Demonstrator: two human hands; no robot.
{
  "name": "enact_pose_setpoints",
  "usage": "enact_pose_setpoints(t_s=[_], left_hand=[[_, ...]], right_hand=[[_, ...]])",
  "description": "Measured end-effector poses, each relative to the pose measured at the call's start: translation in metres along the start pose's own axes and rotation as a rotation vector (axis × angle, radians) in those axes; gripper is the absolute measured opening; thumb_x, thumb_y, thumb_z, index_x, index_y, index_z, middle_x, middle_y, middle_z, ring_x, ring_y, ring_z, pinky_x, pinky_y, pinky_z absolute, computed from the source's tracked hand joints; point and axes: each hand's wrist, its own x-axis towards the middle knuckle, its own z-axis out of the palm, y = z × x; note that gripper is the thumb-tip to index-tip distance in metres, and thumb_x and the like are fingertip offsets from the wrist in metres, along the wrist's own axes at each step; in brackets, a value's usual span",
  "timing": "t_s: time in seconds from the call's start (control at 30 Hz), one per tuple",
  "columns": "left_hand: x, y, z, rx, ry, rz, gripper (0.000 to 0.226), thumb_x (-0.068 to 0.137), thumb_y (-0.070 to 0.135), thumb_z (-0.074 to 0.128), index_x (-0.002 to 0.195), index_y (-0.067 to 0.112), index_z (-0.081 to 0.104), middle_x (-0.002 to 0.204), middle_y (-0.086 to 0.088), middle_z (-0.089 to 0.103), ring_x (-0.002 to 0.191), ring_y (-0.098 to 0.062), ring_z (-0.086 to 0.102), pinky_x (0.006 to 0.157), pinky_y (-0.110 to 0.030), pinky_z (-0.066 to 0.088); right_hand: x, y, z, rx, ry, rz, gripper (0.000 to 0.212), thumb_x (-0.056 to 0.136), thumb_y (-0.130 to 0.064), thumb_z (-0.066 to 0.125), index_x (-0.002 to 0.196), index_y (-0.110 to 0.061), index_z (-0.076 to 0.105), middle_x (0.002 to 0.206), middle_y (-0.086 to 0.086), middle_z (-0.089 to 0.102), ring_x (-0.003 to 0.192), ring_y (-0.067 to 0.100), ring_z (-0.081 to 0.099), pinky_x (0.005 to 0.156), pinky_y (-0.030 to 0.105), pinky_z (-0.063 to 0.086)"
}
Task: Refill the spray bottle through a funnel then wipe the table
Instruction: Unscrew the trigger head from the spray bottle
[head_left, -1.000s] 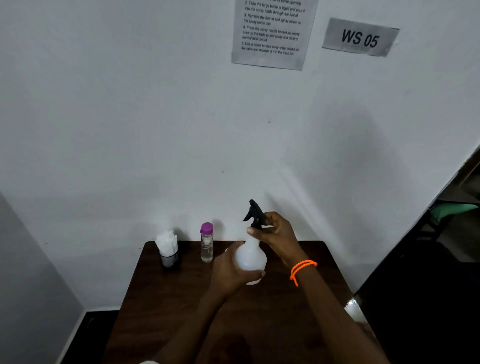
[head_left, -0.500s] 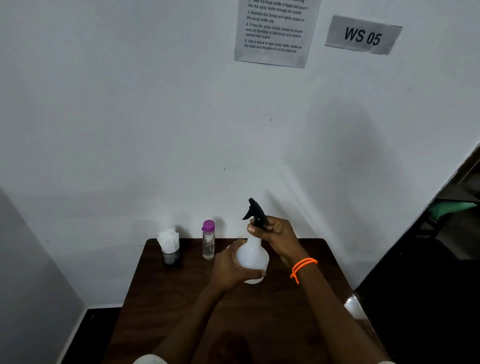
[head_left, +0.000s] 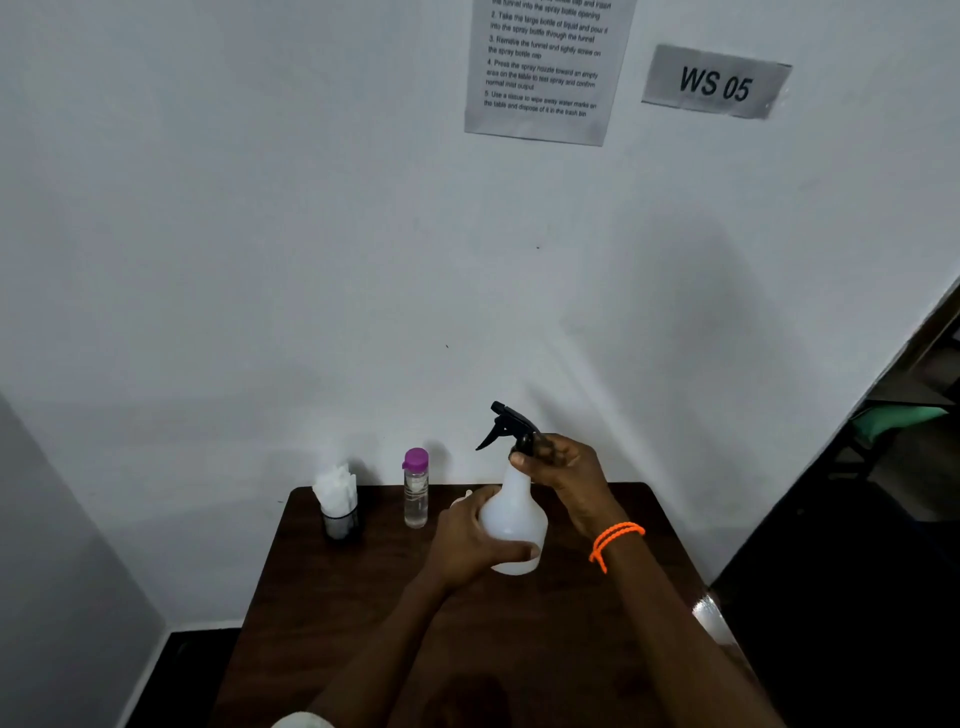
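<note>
A white spray bottle (head_left: 514, 512) with a black trigger head (head_left: 506, 423) stands on the dark brown table (head_left: 363, 597). My left hand (head_left: 470, 543) wraps around its round body from the left. My right hand (head_left: 563, 475), with an orange band at the wrist, is closed on the black collar at the bottle's neck. The nozzle points left. A small white piece, perhaps a funnel (head_left: 461, 498), peeks out behind my left hand; most of it is hidden. A clear bottle with a purple cap (head_left: 416, 488) stands at the table's back edge.
A black cup of white tissues (head_left: 338, 504) stands at the back left of the table. The table sits against a white wall with an instruction sheet (head_left: 545, 67) and a "WS 05" label (head_left: 716, 83). A shiny object (head_left: 709, 618) lies at the right edge.
The hands and spray bottle stay almost in place. My right hand has shifted slightly on the black collar, and the trigger head has turned a little.
</note>
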Motion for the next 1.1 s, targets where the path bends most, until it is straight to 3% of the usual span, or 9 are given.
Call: enact_pose_setpoints(t_s=[0.27, 0.43, 0.53, 0.6, 0.67, 0.8, 0.93, 1.03, 1.1], left_hand=[[0.001, 0.000, -0.004, 0.021, -0.020, -0.009, 0.078, 0.050, 0.056, 0.097, 0.118, 0.037, 0.065, 0.110, 0.013, 0.073, 0.100, -0.005, 0.070, 0.083, -0.038, 0.062], [0.002, 0.008, -0.005, 0.034, 0.023, -0.007, 0.066, 0.053, 0.052, 0.096, 0.109, 0.046, 0.063, 0.104, 0.014, 0.072, 0.097, -0.004, 0.069, 0.081, -0.034, 0.062], [0.001, 0.012, -0.004, 0.079, 0.075, -0.021, 0.069, 0.050, 0.056, 0.094, 0.107, 0.049, 0.056, 0.103, 0.018, 0.068, 0.097, 0.000, 0.065, 0.079, -0.022, 0.058], [0.001, 0.012, -0.003, 0.126, 0.099, -0.030, 0.073, 0.048, 0.060, 0.092, 0.110, 0.041, 0.058, 0.101, 0.016, 0.068, 0.095, 0.001, 0.063, 0.076, -0.021, 0.055], [0.000, 0.014, -0.001, 0.164, 0.131, -0.032, 0.076, 0.047, 0.058, 0.091, 0.111, 0.035, 0.058, 0.098, 0.017, 0.066, 0.092, 0.001, 0.062, 0.076, -0.026, 0.055], [-0.002, 0.018, 0.004, 0.217, 0.182, 0.003, 0.084, 0.054, 0.051, 0.092, 0.124, 0.020, 0.056, 0.107, 0.020, 0.056, 0.097, -0.001, 0.053, 0.075, -0.018, 0.044], [-0.001, 0.017, 0.006, 0.248, 0.199, 0.035, 0.093, 0.056, 0.052, 0.091, 0.133, 0.016, 0.054, 0.125, 0.005, 0.064, 0.110, -0.009, 0.060, 0.086, -0.020, 0.044], [0.001, 0.019, 0.004, 0.207, 0.189, 0.022, 0.086, 0.053, 0.051, 0.091, 0.126, 0.022, 0.055, 0.112, 0.015, 0.065, 0.101, -0.004, 0.062, 0.084, -0.022, 0.052], [0.001, 0.021, 0.000, 0.176, 0.163, 0.011, 0.082, 0.052, 0.048, 0.093, 0.122, 0.025, 0.057, 0.101, 0.025, 0.059, 0.093, 0.006, 0.057, 0.078, -0.010, 0.046]], right_hand=[[-0.002, -0.009, -0.010, -0.002, -0.131, -0.039, 0.026, 0.088, -0.003, 0.075, 0.115, -0.004, 0.075, 0.110, 0.014, 0.077, 0.110, 0.028, 0.072, 0.097, 0.035, 0.055], [0.002, -0.007, -0.010, 0.112, -0.159, 0.022, 0.039, 0.095, -0.001, 0.066, 0.132, -0.011, 0.064, 0.121, 0.013, 0.074, 0.116, 0.028, 0.070, 0.102, 0.046, 0.054], [0.003, -0.006, 0.006, -0.004, 0.077, 0.042, 0.039, 0.084, -0.034, 0.083, 0.117, -0.020, 0.067, 0.108, 0.005, 0.075, 0.102, 0.021, 0.074, 0.095, 0.053, 0.057], [0.002, -0.009, 0.020, -0.113, 0.303, 0.048, 0.064, 0.065, -0.062, 0.087, 0.108, -0.021, 0.063, 0.099, 0.008, 0.068, 0.087, 0.012, 0.071, 0.077, 0.033, 0.060], [0.003, -0.014, 0.032, -0.193, 0.442, 0.042, 0.072, 0.064, -0.065, 0.086, 0.108, -0.018, 0.055, 0.102, 0.006, 0.058, 0.071, -0.002, 0.065, 0.057, 0.015, 0.049], [0.010, -0.023, 0.050, -0.285, 0.504, 0.125, 0.090, 0.051, -0.091, 0.072, 0.110, -0.030, 0.041, 0.117, -0.002, 0.042, 0.089, 0.019, 0.070, 0.081, 0.039, 0.058], [0.013, -0.031, 0.056, -0.311, 0.527, 0.126, 0.083, 0.065, -0.060, 0.086, 0.120, -0.019, 0.040, 0.118, 0.001, 0.034, 0.093, 0.024, 0.054, 0.085, 0.038, 0.052], [0.015, -0.031, 0.057, -0.243, 0.520, 0.112, 0.065, 0.071, -0.028, 0.085, 0.116, -0.017, 0.040, 0.124, 0.005, 0.037, 0.092, 0.023, 0.054, 0.078, 0.033, 0.047], [0.015, -0.029, 0.053, -0.158, 0.461, 0.095, 0.059, 0.072, -0.018, 0.081, 0.116, -0.018, 0.041, 0.126, 0.006, 0.040, 0.098, 0.020, 0.056, 0.082, 0.036, 0.051]])
